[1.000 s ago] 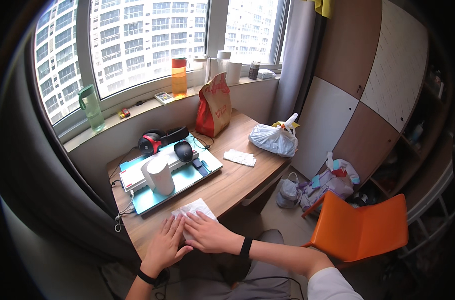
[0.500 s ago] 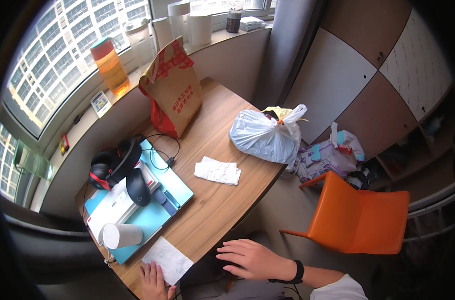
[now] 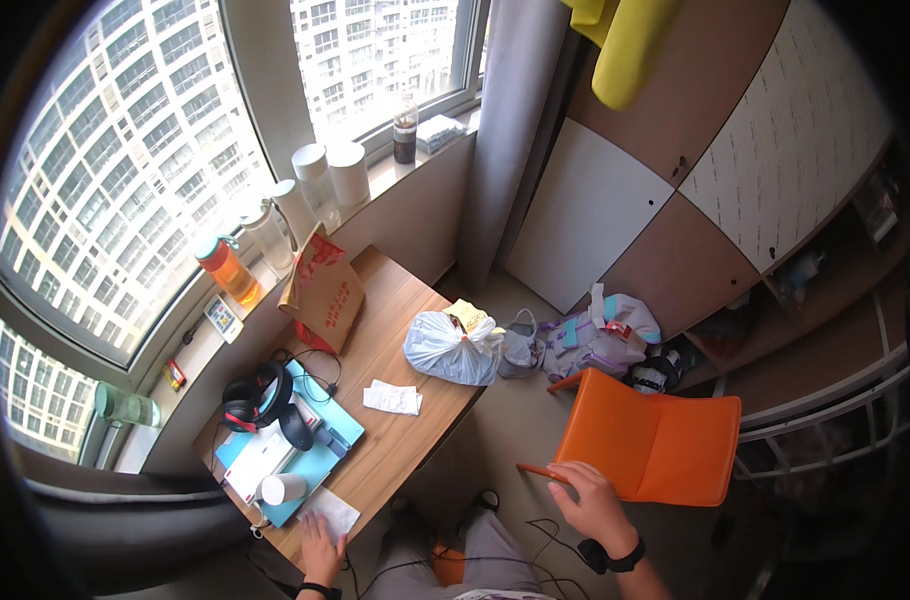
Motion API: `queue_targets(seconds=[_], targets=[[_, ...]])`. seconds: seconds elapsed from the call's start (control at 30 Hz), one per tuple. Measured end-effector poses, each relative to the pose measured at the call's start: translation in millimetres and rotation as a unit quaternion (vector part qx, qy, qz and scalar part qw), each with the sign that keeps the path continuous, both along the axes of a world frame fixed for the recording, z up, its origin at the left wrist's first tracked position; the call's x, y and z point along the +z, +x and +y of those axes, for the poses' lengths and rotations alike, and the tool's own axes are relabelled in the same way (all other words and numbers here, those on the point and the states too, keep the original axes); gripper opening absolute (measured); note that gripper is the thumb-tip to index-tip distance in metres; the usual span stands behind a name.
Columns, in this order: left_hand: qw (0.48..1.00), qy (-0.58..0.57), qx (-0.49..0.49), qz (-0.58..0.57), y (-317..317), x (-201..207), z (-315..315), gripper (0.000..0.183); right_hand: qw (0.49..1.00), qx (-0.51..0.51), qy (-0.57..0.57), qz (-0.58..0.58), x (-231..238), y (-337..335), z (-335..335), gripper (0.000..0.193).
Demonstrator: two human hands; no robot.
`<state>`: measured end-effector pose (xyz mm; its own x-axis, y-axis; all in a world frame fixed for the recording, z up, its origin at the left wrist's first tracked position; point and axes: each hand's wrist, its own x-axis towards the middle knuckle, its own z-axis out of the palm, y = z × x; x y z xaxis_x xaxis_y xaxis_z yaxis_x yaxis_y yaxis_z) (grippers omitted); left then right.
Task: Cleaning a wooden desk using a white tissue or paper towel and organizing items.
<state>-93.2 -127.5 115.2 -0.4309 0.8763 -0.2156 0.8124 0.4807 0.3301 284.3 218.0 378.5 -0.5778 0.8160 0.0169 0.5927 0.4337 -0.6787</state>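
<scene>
At the table's near edge, my left hand (image 3: pixel 320 548) lies with its fingers stretched over a white paper napkin (image 3: pixel 334 513), touching its lower part. Nothing shows in its grip. My right hand (image 3: pixel 592 507) is in the air to the right of the table, in front of the orange chair (image 3: pixel 647 440); its fingers are loosely bent and hold nothing that I can see. Beside the napkin stands a white cup (image 3: pixel 283 488) on a blue folder (image 3: pixel 347 431). A second folded white napkin (image 3: pixel 393 398) lies farther up the wooden table (image 3: pixel 387 446).
Black headphones (image 3: pixel 258 396) and a mouse (image 3: pixel 296 428) rest on the folder pile. A brown paper bag (image 3: pixel 330 303) and a tied white plastic bag (image 3: pixel 450 348) stand toward the far side. Bottles line the windowsill. A backpack (image 3: pixel 600 335) sits by the cabinet; cables cross the floor.
The view has risen and pulled back, showing my legs and more window. My right hand has moved from beside the table's near edge to in front of the chair. My left hand stays at the napkin.
</scene>
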Motion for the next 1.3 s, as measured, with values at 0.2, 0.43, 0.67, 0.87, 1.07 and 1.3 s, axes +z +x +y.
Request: queue_targets(seconds=[0.2, 0.43, 0.67, 0.87, 1.07, 1.3], targets=[[0.997, 0.045, 0.052, 0.047, 45.4, -34.8, 40.3, 0.086, 0.992, -0.12, 0.015, -0.034, 53.6, 54.2, -13.5, 0.027], [0.997, 0.062, -0.027, 0.033, 75.0, -29.9, 103.9, 0.062, 0.979, -0.197, -0.014, -0.043, 68.7, 129.7, -12.6, 0.028], [0.911, 0.254, 0.26, -0.196, 70.0, 23.6, 211.0, 0.05, 0.985, -0.17, -0.023, -0.027, 37.1, 173.5, 17.0, 0.027], [0.873, 0.358, 0.263, -0.201, 14.1, 106.7, 368.9, 0.053, 0.985, -0.162, -0.062, -0.018, 15.3, 160.3, 45.1, 0.026], [0.946, 0.32, 0.046, -0.003, -60.7, 50.9, 467.2, 0.057, 0.966, -0.212, -0.123, -0.083, 45.0, 117.4, 60.1, 0.03], [0.996, 0.086, -0.01, -0.029, -66.3, -38.9, 471.8, 0.065, 0.976, -0.195, -0.049, -0.086, 45.1, 84.7, 86.3, 0.031]])
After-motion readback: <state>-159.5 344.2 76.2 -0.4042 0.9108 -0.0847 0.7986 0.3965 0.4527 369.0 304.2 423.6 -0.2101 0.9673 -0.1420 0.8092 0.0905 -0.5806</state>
